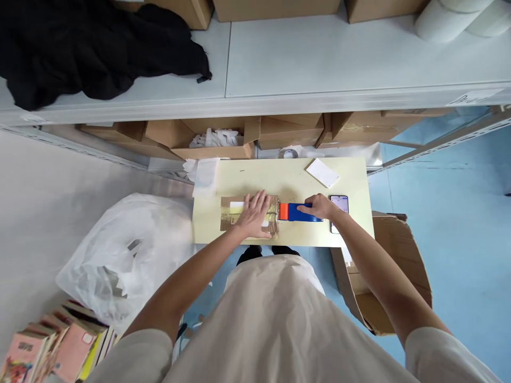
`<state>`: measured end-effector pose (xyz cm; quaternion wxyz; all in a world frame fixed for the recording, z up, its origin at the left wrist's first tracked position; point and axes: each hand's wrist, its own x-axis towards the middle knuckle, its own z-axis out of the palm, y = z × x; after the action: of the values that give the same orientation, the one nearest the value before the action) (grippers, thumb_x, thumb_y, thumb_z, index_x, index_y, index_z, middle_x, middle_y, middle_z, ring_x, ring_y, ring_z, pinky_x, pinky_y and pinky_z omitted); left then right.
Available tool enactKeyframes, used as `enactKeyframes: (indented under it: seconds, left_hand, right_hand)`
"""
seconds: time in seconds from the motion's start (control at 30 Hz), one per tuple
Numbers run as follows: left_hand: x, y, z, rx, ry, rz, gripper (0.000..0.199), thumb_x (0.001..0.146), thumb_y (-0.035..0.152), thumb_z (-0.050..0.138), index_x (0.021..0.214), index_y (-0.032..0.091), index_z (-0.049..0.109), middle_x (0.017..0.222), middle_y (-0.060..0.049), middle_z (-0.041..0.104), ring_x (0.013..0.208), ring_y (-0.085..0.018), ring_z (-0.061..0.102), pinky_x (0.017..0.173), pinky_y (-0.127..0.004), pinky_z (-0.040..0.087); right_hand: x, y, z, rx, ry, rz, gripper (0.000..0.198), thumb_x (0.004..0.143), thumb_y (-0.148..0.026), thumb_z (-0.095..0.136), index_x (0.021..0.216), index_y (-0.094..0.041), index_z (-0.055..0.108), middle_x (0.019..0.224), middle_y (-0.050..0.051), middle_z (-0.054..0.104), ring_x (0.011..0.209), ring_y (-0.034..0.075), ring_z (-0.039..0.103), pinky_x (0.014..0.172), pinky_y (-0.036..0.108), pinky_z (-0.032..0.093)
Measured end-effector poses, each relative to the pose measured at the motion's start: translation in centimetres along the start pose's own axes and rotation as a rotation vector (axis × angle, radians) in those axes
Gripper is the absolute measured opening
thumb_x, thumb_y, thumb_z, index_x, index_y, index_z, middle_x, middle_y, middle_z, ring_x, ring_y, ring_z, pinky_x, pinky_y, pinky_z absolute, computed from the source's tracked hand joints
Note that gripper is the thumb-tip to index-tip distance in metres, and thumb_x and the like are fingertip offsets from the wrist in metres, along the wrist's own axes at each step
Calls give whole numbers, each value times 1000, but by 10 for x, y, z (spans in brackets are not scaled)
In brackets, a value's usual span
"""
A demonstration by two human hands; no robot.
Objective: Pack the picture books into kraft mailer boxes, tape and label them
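Note:
A small brown cardboard parcel (225, 217) with a white label and shiny tape lies on a pale yellow table (259, 178). On its top, my left hand (254, 214) rests flat with the fingers spread. My right hand (319, 206) is closed around a blue and orange tape dispenser (294, 212), whose orange end meets the parcel's right edge. Part of the dispenser's blue body is hidden by my fingers. Beside my right wrist lies a phone (339, 202) with its screen lit. A white card or flat box (322, 173) sits at the table's back right.
Behind the table stands a grey shelf (319, 58) with cardboard boxes (215, 152), a tape roll (290, 153) and black cloth (99, 50). A white plastic bag (131, 250) and stacked books (74, 346) are at left. An opened carton (393, 250) stands on the floor at right.

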<state>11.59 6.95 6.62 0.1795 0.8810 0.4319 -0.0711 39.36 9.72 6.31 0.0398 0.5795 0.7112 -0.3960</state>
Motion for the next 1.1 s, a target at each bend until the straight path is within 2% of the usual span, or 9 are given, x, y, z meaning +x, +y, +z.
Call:
enactKeyframes:
  seconds: [0.13,0.23,0.37,0.57,0.63,0.73,0.83,0.97,1.1]
  left_hand:
    - [27,32,-3,24,28,81,110,59,52,64,146,7,13,151,-21,19,135,-38,19,110,-52,-2]
    - [29,31,-5,25,33,91,102,61,49,61,144,6,20,148,-20,27,131,-37,24,110,-49,4]
    - [26,24,-4,6,38,101,100,59,48,62,143,8,25,146,-20,28,130,-39,24,109,-49,7]
    - [24,24,-4,7,32,103,99,60,45,64,144,11,25,147,-20,27,131,-39,23,108,-51,7]
    - [21,25,-4,18,32,129,91,62,42,65,143,19,31,149,-18,24,133,-41,20,106,-55,5]
    - [19,28,-4,50,13,173,68,66,39,64,131,29,49,153,-10,20,136,-43,11,104,-62,2]
    - [21,35,-2,108,-29,169,52,67,37,63,117,27,61,152,-7,23,136,-45,5,103,-66,0]
    - [27,42,0,153,-67,151,58,67,29,60,125,20,56,146,-13,33,135,-45,4,102,-68,0]
    - [28,40,-1,141,-88,125,69,68,30,59,135,18,45,140,-17,38,135,-44,4,101,-68,2]
  right_hand:
    - [-3,3,1,24,-43,19,48,77,-63,47,56,-20,53,52,0,49,49,11,45,48,23,33]
    - [-8,10,-2,45,-59,15,48,76,-63,47,56,-19,53,52,-1,49,49,11,44,48,22,32]
    - [-21,26,-14,45,-54,6,49,77,-63,46,58,-19,56,50,-1,48,48,11,44,49,23,31]
    - [-44,40,-29,-161,-91,120,56,80,-65,40,66,-17,65,64,6,62,64,18,59,59,26,39]
    - [-45,26,-26,-252,-79,220,58,79,-66,41,76,-15,68,77,11,67,77,23,63,65,29,42]
    - [-34,-15,-11,-303,-50,384,60,78,-65,47,96,-12,68,93,18,67,90,29,64,72,34,46]
    - [-16,-64,6,-279,-26,491,50,82,-51,51,106,-10,66,100,20,67,94,30,64,74,36,49]
    - [7,-109,21,-300,-8,487,30,82,-28,54,103,-10,68,101,21,67,93,29,66,73,37,51]
    - [19,-126,27,-340,13,458,22,81,-16,54,96,-10,69,95,20,69,87,27,67,69,36,52]
